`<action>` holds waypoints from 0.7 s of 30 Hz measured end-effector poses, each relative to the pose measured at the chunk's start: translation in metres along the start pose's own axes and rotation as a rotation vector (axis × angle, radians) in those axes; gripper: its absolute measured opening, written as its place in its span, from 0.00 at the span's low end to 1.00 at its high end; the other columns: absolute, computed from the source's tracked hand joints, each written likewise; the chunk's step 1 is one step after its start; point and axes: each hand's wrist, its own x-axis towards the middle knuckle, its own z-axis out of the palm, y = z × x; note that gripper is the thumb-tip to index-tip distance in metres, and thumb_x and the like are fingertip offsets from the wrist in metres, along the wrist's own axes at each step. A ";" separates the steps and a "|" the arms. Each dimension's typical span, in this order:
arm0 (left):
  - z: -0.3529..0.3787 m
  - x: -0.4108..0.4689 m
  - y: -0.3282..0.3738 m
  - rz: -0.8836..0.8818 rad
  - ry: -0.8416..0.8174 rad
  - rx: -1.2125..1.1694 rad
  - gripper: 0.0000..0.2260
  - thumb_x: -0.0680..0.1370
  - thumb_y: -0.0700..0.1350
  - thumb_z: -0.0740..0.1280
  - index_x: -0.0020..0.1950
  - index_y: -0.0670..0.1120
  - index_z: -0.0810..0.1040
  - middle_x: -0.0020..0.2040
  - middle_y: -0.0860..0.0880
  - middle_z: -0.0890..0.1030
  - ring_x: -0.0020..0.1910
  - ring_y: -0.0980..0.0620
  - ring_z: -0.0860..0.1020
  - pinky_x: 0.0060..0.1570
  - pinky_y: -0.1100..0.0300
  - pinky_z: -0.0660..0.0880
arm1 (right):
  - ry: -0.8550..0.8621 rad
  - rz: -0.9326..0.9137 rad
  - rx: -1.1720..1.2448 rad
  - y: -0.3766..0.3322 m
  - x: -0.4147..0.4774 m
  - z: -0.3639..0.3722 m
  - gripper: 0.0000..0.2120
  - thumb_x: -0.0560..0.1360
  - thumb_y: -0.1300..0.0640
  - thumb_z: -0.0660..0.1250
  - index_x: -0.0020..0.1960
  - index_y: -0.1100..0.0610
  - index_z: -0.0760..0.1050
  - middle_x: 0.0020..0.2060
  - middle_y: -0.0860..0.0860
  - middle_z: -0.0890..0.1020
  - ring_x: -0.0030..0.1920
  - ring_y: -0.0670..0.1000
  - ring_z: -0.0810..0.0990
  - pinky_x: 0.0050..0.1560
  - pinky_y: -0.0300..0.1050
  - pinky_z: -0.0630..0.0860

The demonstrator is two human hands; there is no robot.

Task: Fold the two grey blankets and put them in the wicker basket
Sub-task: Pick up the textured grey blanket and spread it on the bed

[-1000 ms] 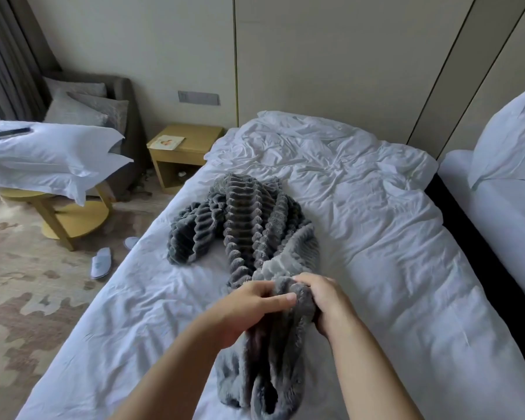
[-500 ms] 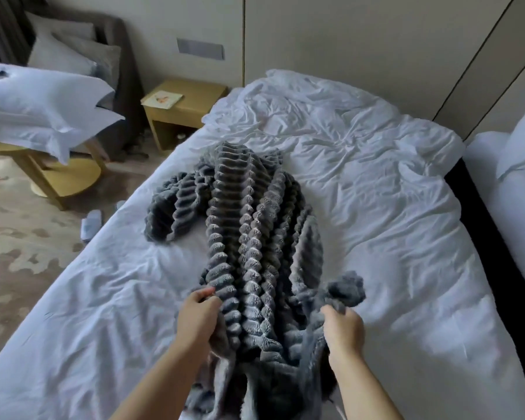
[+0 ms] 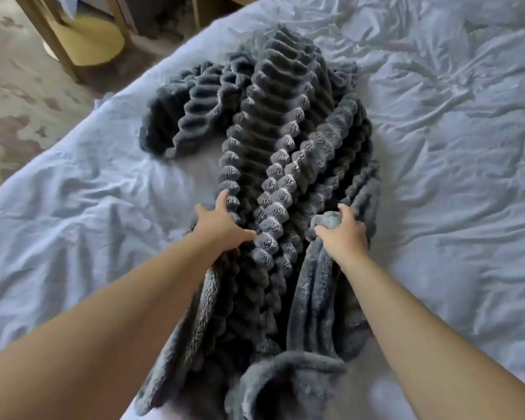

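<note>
Lower edge of frame: a rolled hem of smooth, plush grey blanket [image 3: 270, 131], bunched and spilling toward the camera between two bare forearms. Just beyond, left hand [image 3: 222, 225] clamped on the blanket's left border, thumb lifted, fingers dug into the ribbed pile. Alongside, right hand [image 3: 343, 237] curled round a tuft of the smoother fleece on the right border, knuckles up. Between the two hands, a long rope of fabric, thickly ribbed in puffy ridges, dark charcoal with paler tips, running away up the middle of the bed. Hard to say whether ribbed face and plush face belong to one blanket or two. Farther on, a loop of the same ribbing flopped out to the left, resting near the mattress edge. Underneath and all around, a white bed sheet [image 3: 452, 165], thin and heavily creased, reaching the right and top edges. Past the bed's left side, patterned carpet [image 3: 15, 95] in beige and brown patches. At top left, the round yellow base and slanted wooden legs of a small table [image 3: 94, 40], well apart from the blanket.
</note>
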 end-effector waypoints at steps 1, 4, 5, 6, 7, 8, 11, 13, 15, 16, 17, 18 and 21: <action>0.012 0.015 -0.004 0.010 -0.044 0.038 0.51 0.67 0.60 0.75 0.78 0.59 0.42 0.74 0.38 0.58 0.65 0.40 0.70 0.65 0.53 0.66 | -0.132 0.000 -0.116 0.000 0.013 0.013 0.36 0.73 0.49 0.69 0.76 0.46 0.55 0.71 0.60 0.64 0.65 0.62 0.70 0.62 0.49 0.69; 0.062 0.047 -0.032 0.117 -0.163 0.316 0.48 0.71 0.56 0.73 0.78 0.55 0.41 0.71 0.42 0.69 0.67 0.41 0.71 0.64 0.53 0.69 | -0.363 -0.062 -0.444 0.016 0.040 0.067 0.42 0.74 0.47 0.67 0.79 0.48 0.45 0.69 0.61 0.69 0.68 0.62 0.69 0.63 0.50 0.71; 0.078 0.053 -0.042 0.145 -0.143 0.423 0.43 0.73 0.51 0.70 0.79 0.54 0.45 0.69 0.44 0.71 0.65 0.42 0.72 0.61 0.52 0.71 | -0.378 -0.101 -0.562 0.022 0.044 0.084 0.36 0.76 0.50 0.64 0.78 0.49 0.50 0.67 0.61 0.72 0.67 0.61 0.71 0.63 0.51 0.73; 0.091 0.059 -0.051 0.161 -0.104 0.496 0.37 0.74 0.46 0.67 0.78 0.54 0.50 0.68 0.45 0.73 0.64 0.43 0.73 0.57 0.51 0.73 | -0.364 -0.165 -0.682 0.026 0.050 0.098 0.29 0.77 0.53 0.61 0.76 0.52 0.56 0.67 0.60 0.73 0.66 0.61 0.73 0.62 0.53 0.74; 0.098 0.065 -0.054 0.169 -0.079 0.529 0.33 0.74 0.42 0.64 0.77 0.53 0.55 0.65 0.45 0.74 0.63 0.43 0.74 0.53 0.51 0.74 | -0.335 -0.236 -0.785 0.027 0.058 0.107 0.24 0.78 0.56 0.58 0.74 0.54 0.64 0.67 0.58 0.73 0.66 0.60 0.73 0.61 0.55 0.75; 0.100 0.074 -0.053 0.178 -0.075 0.556 0.30 0.74 0.40 0.62 0.76 0.51 0.58 0.64 0.44 0.75 0.61 0.42 0.75 0.51 0.51 0.74 | -0.302 -0.298 -0.863 0.025 0.067 0.112 0.20 0.79 0.58 0.57 0.70 0.56 0.69 0.67 0.57 0.74 0.65 0.60 0.74 0.59 0.55 0.76; 0.086 0.092 -0.042 0.282 -0.131 0.725 0.22 0.76 0.41 0.60 0.71 0.47 0.67 0.62 0.43 0.76 0.61 0.42 0.75 0.53 0.53 0.74 | -0.323 -0.352 -0.936 0.011 0.085 0.105 0.18 0.79 0.57 0.57 0.66 0.59 0.74 0.65 0.58 0.76 0.63 0.60 0.76 0.58 0.52 0.75; 0.073 0.092 -0.041 0.323 -0.187 0.858 0.16 0.79 0.43 0.58 0.66 0.45 0.74 0.62 0.45 0.76 0.61 0.45 0.75 0.57 0.54 0.75 | -0.402 -0.348 -0.958 0.011 0.082 0.095 0.18 0.77 0.55 0.60 0.65 0.60 0.75 0.63 0.59 0.78 0.61 0.60 0.77 0.59 0.50 0.76; 0.061 0.075 -0.048 0.262 -0.271 0.888 0.15 0.80 0.44 0.58 0.63 0.43 0.76 0.63 0.44 0.76 0.59 0.45 0.76 0.57 0.55 0.74 | -0.497 -0.284 -0.884 0.017 0.061 0.086 0.16 0.73 0.51 0.65 0.55 0.60 0.77 0.53 0.59 0.80 0.54 0.58 0.79 0.52 0.46 0.77; 0.058 0.063 -0.055 0.235 -0.329 0.913 0.15 0.80 0.44 0.58 0.65 0.43 0.75 0.64 0.43 0.75 0.57 0.44 0.76 0.56 0.55 0.72 | -0.538 -0.263 -0.830 0.022 0.043 0.083 0.13 0.70 0.49 0.67 0.47 0.59 0.76 0.46 0.57 0.80 0.47 0.58 0.79 0.47 0.44 0.76; 0.054 0.046 -0.063 0.200 -0.405 0.954 0.16 0.81 0.44 0.57 0.66 0.43 0.73 0.65 0.43 0.75 0.55 0.44 0.75 0.54 0.56 0.72 | -0.581 -0.262 -0.789 0.025 0.021 0.080 0.12 0.67 0.49 0.68 0.40 0.58 0.73 0.39 0.54 0.79 0.42 0.57 0.78 0.43 0.43 0.74; 0.052 0.028 -0.072 0.180 -0.461 0.992 0.16 0.81 0.43 0.57 0.68 0.42 0.73 0.66 0.42 0.74 0.53 0.44 0.74 0.52 0.56 0.71 | -0.641 -0.278 -0.774 0.030 -0.002 0.079 0.11 0.66 0.49 0.68 0.36 0.57 0.71 0.34 0.52 0.77 0.39 0.56 0.77 0.40 0.43 0.73; 0.056 -0.023 -0.107 0.109 -0.631 1.057 0.17 0.82 0.42 0.54 0.69 0.39 0.71 0.63 0.39 0.74 0.48 0.46 0.68 0.48 0.57 0.67 | -0.795 -0.354 -0.796 0.052 -0.079 0.081 0.11 0.66 0.51 0.66 0.32 0.57 0.69 0.29 0.51 0.73 0.36 0.57 0.74 0.38 0.44 0.72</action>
